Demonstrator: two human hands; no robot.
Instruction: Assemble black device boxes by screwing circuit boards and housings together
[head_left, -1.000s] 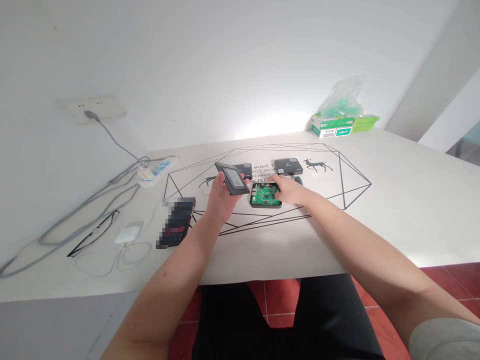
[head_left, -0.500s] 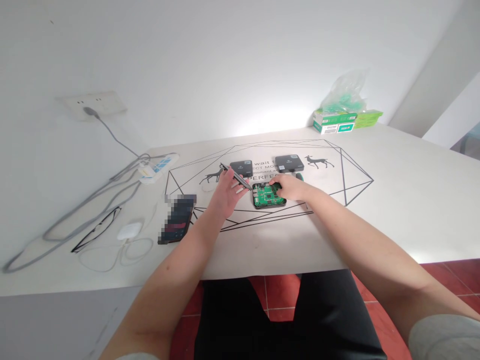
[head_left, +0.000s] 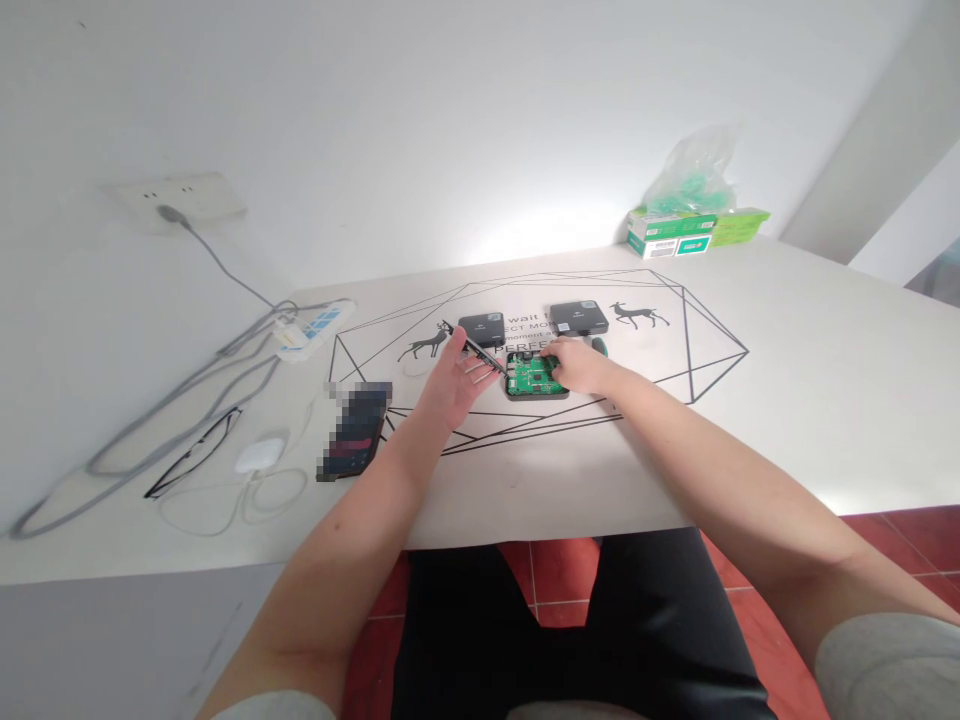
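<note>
My left hand (head_left: 452, 385) is closed on a thin black cover (head_left: 484, 352), tilted, its lower end close to an open black box. A green circuit board (head_left: 529, 374) lies inside that open box (head_left: 536, 397). Curled fingers of my right hand (head_left: 579, 366) grip the box at its right rear side; the fingertips are partly hidden. Behind my hands sit two closed black boxes, one at the left (head_left: 481, 328) and one at the right (head_left: 577, 317). Part of a round teal thing (head_left: 599, 345) shows behind my right hand; its kind is unclear.
At the left lie a phone (head_left: 356, 430), glasses (head_left: 193, 455), a white charger (head_left: 256, 456) with its cable, and a power strip (head_left: 315, 330) with grey cords. Green and white cartons (head_left: 670, 235) and a plastic bag (head_left: 694, 180) stand at the back right against the wall.
The view has shifted slightly. The open box with its board sits a little farther from me, and its front wall shows less. Both hands keep their holds.
</note>
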